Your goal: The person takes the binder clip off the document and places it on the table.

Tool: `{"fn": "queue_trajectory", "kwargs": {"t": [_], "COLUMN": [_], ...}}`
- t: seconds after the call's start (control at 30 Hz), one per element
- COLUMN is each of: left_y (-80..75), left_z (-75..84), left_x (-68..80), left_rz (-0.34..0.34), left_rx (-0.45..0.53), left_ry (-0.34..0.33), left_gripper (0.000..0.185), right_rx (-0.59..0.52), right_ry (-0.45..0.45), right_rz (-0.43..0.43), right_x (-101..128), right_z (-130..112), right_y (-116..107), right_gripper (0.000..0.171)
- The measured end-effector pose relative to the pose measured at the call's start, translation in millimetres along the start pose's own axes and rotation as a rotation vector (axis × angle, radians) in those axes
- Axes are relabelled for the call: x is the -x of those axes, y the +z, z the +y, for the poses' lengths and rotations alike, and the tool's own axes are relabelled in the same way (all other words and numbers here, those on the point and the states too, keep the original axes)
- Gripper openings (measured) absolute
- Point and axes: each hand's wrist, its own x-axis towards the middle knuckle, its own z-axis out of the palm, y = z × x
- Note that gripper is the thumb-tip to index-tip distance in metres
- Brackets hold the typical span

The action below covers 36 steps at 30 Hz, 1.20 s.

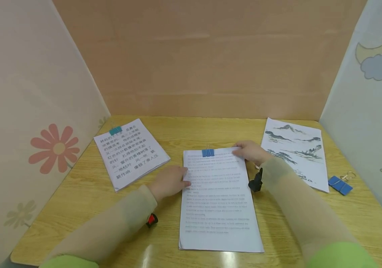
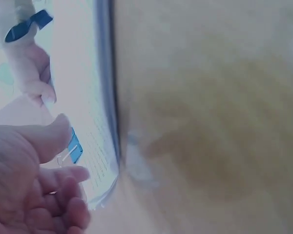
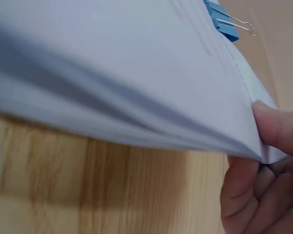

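A stack of printed sheets (image 1: 217, 208) lies in the middle of the table, with a blue binder clip (image 1: 208, 152) on its top edge. My right hand (image 1: 252, 150) pinches the stack's upper right corner, thumb (image 3: 278, 127) on top and fingers curled beneath. In the right wrist view the pages bow and part along that side. At the left edge of the stack is my left hand (image 1: 169, 182). Its thumb (image 2: 53, 139) is extended and its fingers are loosely bent, with nothing pinched between them.
To the left lies a stack of sheets with Chinese text (image 1: 133, 156), held by a teal binder clip (image 1: 115, 130). A landscape ink drawing (image 1: 294, 149) lies at the right, a loose blue binder clip (image 1: 341, 185) beside it. Walls enclose the table's back and sides.
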Motion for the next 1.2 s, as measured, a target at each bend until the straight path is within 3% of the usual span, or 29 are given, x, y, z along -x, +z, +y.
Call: {"fn": "queue_trajectory", "kwargs": {"t": [0.37,0.57,0.87,1.2], "left_y": [-38.1,-51.7,-70.7,-85.9], "left_z": [5.7,7.7,13.7,21.0], "left_x": [-13.6,-23.7,-38.7,-55.4], "left_rz": [0.253,0.341,0.368,0.291], "left_rx": [0.132,0.232,0.218,0.258], "left_ry": [-0.027,-0.017,0.002,-0.015], "left_gripper": [0.042,0.040,0.040,0.051], "right_rx": [-0.063,-0.059,-0.075,-0.099], "right_ry": [-0.059,-0.099,-0.132,-0.162], "right_rz": [0.115,0.139,0.153,0.155], "right_x": [3.8,5.9,11.8,17.9], "right_z": [-12.6,-16.6,-24.6,-31.5], "right_y": [-1.5,-2.6,-1.7,-1.6], "right_gripper": [0.033,0.032,0.032,0.032]}}
